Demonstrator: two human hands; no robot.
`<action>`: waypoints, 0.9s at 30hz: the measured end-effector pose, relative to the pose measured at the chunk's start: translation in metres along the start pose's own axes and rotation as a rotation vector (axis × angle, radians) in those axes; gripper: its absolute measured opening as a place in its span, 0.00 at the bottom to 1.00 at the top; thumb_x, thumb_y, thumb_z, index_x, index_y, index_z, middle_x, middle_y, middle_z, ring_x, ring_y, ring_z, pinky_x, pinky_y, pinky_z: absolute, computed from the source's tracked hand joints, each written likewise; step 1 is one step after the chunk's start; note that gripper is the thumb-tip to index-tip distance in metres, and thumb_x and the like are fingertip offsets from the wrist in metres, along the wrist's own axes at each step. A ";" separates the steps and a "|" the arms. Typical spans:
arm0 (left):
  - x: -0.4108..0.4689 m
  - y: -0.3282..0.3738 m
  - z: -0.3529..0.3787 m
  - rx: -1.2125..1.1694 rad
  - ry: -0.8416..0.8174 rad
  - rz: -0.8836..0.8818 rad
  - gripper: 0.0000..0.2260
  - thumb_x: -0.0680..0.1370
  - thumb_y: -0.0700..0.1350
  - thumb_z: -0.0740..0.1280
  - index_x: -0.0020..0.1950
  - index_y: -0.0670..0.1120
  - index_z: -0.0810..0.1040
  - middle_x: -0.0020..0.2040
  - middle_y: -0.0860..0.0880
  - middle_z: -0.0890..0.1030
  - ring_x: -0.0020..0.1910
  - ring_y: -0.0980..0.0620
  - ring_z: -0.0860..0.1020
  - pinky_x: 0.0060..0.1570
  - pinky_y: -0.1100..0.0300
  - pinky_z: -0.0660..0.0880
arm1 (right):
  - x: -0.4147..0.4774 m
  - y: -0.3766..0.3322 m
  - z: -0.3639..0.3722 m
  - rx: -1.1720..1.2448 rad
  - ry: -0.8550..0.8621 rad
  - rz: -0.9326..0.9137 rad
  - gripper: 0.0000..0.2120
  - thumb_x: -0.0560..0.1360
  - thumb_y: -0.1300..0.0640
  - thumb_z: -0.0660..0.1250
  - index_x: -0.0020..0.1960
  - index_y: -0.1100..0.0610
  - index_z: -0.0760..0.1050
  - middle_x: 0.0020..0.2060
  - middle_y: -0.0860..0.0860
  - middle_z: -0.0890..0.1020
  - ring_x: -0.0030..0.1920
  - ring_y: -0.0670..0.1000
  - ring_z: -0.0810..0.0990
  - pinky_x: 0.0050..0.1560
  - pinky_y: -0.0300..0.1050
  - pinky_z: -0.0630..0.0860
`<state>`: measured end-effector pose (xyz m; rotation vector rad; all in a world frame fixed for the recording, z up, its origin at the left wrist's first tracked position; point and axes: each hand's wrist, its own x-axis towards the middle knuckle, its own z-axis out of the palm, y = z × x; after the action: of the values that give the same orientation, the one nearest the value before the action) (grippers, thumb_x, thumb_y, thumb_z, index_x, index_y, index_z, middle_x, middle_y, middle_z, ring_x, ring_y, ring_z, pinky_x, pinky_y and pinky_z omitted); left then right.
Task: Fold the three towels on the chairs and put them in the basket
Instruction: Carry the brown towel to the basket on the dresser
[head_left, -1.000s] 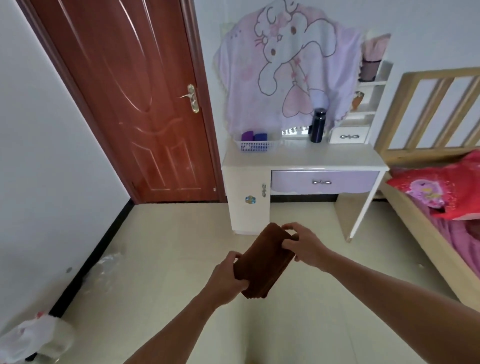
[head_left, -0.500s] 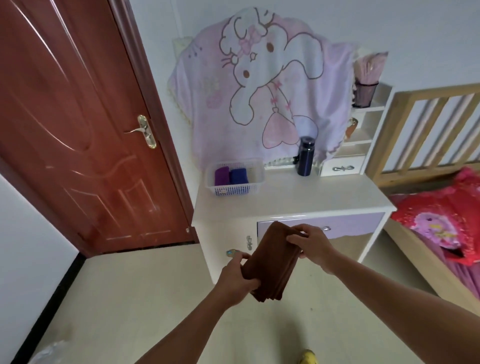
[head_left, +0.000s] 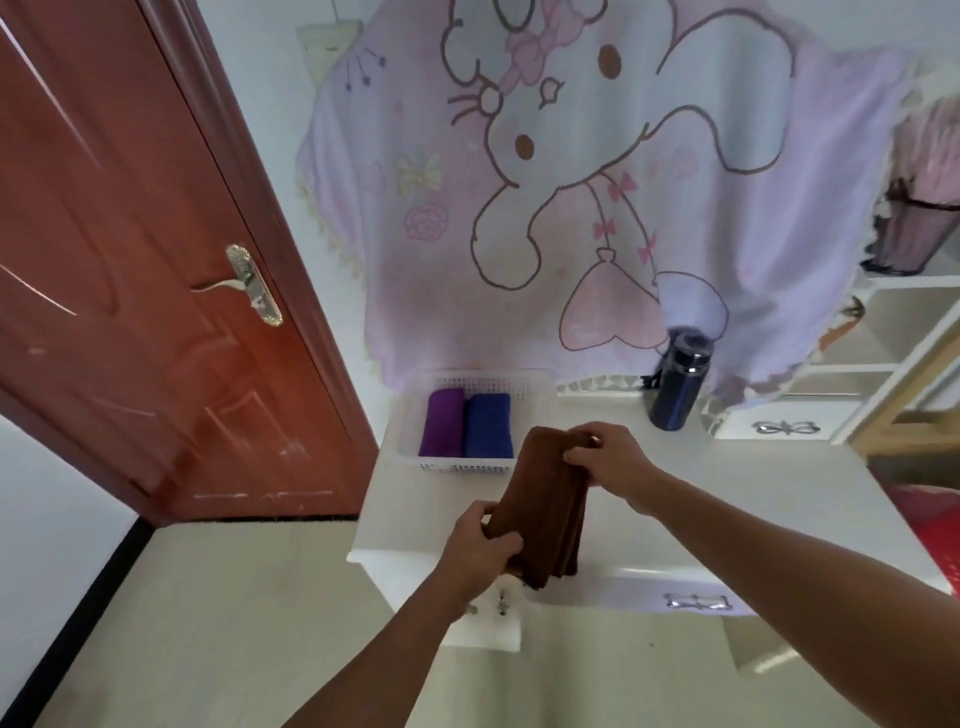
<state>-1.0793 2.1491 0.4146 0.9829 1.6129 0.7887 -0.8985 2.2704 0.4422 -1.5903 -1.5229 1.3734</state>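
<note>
Over the front edge of the desk (head_left: 753, 499), the brown towel (head_left: 548, 499) is gripped by the left hand (head_left: 480, 545) at 7 o'clock and the right hand (head_left: 610, 462) at 1 o'clock, with room in the basket (head_left: 462, 466) at 11 o'clock.

A: Body only, quick. What shows?
B: Two arms. Left hand (head_left: 480, 545) and right hand (head_left: 608, 460), both bare.
A: Clothing?
B: Left forearm (head_left: 395, 639) and right forearm (head_left: 779, 561) are uncovered skin right to the frame edge. Wrists are bare too. The right forearm fills more of the picture in this wide-angle view.
A: Markings, nails?
B: Footage is soft. One pale fleck on a right fingertip, maybe a nail, can't tell.
</note>
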 end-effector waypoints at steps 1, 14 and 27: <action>0.013 0.004 -0.003 -0.010 0.000 -0.002 0.19 0.74 0.41 0.68 0.64 0.46 0.70 0.53 0.44 0.78 0.49 0.47 0.81 0.46 0.58 0.81 | 0.017 -0.004 0.002 -0.027 -0.005 0.001 0.12 0.73 0.63 0.71 0.56 0.55 0.78 0.45 0.56 0.82 0.46 0.56 0.82 0.47 0.54 0.83; 0.211 0.027 -0.018 0.084 -0.057 -0.068 0.20 0.74 0.41 0.70 0.62 0.49 0.68 0.55 0.51 0.76 0.48 0.56 0.77 0.40 0.68 0.73 | 0.221 -0.024 0.025 -0.476 0.064 0.028 0.18 0.73 0.59 0.70 0.62 0.52 0.76 0.53 0.53 0.80 0.47 0.54 0.79 0.41 0.42 0.76; 0.272 0.009 0.018 0.299 0.093 -0.230 0.16 0.73 0.44 0.69 0.58 0.47 0.67 0.48 0.50 0.78 0.47 0.50 0.79 0.46 0.53 0.79 | 0.317 0.017 0.058 -1.010 -0.240 -0.124 0.12 0.76 0.56 0.63 0.59 0.56 0.74 0.54 0.56 0.80 0.51 0.57 0.79 0.49 0.48 0.77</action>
<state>-1.0929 2.3971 0.3012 0.9548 1.9235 0.4498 -0.9951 2.5508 0.3138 -1.8270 -2.6636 0.7336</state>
